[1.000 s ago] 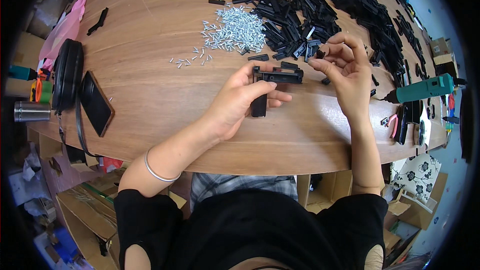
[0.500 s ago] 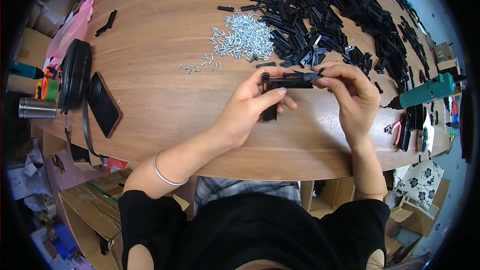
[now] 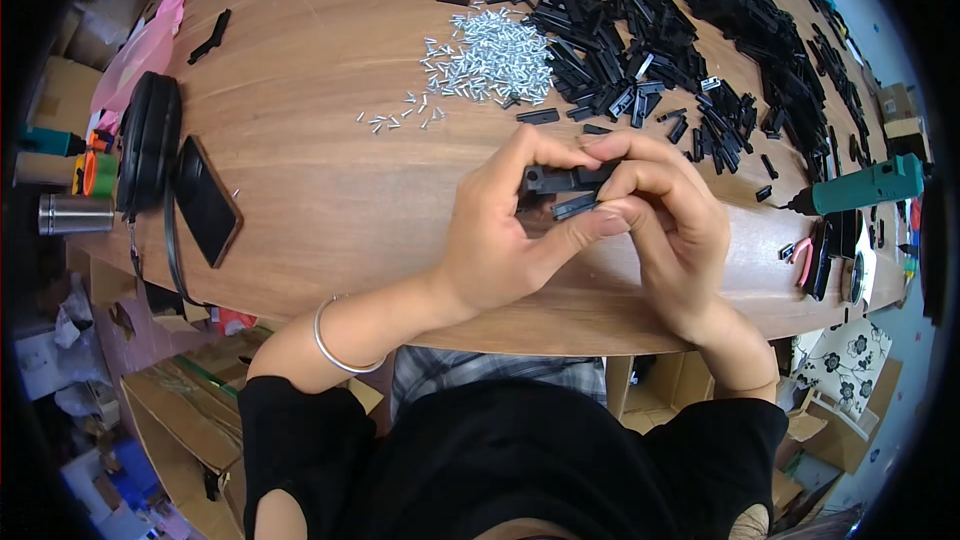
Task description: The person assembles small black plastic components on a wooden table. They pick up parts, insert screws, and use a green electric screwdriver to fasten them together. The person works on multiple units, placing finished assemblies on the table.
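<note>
Wooden worktop (image 3: pixel 330 190) fills your view from the head camera. Near its front edge your left hand (image 3: pixel 500 240) and right hand (image 3: pixel 665 225) meet, fingers of both pinched around a black plastic part (image 3: pixel 562 180). Beyond them lie silver screws (image 3: pixel 495 58) and a heap of black parts (image 3: pixel 650 20); a green screwdriver (image 3: pixel 865 185) rests at the right edge.

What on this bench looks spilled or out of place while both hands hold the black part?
A few silver screws lie scattered away from the screw pile, and one black piece lies alone far left on the wooden table. Nothing looks damaged.
</note>
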### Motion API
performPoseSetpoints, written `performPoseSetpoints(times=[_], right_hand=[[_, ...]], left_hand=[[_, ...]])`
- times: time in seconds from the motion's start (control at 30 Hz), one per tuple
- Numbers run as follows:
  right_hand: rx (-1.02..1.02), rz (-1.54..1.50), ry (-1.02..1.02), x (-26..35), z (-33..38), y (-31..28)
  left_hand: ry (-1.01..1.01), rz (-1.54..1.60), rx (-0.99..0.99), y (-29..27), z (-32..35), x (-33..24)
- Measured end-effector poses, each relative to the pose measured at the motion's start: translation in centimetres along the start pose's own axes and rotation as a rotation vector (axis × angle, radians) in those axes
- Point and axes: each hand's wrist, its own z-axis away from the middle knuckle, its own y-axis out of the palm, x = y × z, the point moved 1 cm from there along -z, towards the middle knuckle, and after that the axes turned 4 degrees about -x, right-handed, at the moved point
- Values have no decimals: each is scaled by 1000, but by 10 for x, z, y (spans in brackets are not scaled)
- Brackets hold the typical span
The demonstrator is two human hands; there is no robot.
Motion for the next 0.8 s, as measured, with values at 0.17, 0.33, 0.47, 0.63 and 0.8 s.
performPoseSetpoints(times=[0.17, 0.33, 0.47, 0.63, 0.8], right_hand=[[-88, -10, -32, 4, 4, 6], [-153, -148, -8, 0, 5, 5], [-52, 86, -183, -3, -1, -3], [-54, 117, -140, 3, -1, -1], [-166, 46, -154, 2, -3, 8]], left_hand=[[80, -67, -3, -4, 5, -9], [154, 17, 2, 1, 2, -8], [132, -35, 8, 3, -2, -11], [187, -100, -91, 5, 3, -10], [121, -45, -107, 5, 3, -11]])
